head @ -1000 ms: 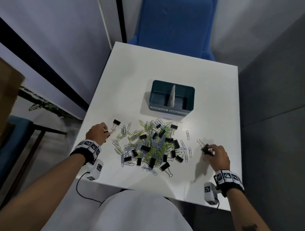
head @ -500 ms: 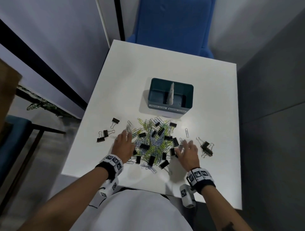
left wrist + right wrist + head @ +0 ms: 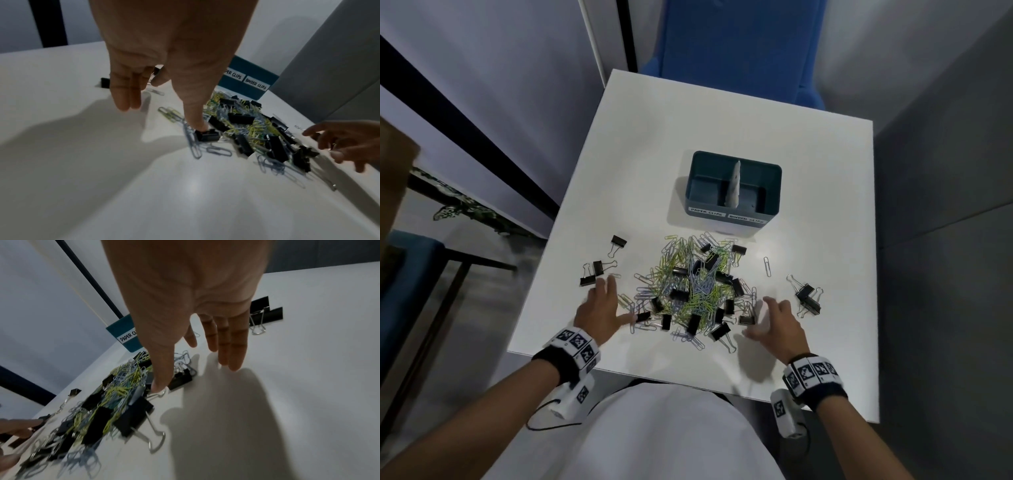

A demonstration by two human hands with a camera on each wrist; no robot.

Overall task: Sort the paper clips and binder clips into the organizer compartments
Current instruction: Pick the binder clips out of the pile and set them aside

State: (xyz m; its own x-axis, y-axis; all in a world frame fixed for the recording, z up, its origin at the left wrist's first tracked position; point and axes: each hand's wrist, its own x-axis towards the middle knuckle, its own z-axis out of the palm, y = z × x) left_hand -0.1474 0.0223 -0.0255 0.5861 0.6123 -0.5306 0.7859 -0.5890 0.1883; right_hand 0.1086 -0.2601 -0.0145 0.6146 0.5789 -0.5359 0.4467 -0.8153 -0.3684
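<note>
Both hands lie spread and flat on the desk (image 3: 688, 116), one each side of the pile (image 3: 693, 291) of paper clips and black binder clips, each grip wide and holding nothing. The left hand (image 3: 599, 308) has its thumb on a binder clip (image 3: 206, 135) at the pile's edge; the right hand (image 3: 779, 325) sits just beside the far edge. A few binder clips lie apart on either side. The organizer (image 3: 732, 192) stands behind, seemingly unfilled. Sorting looks barely begun; next, I'd guess, comes pinching single clips out of the tangle.
</note>
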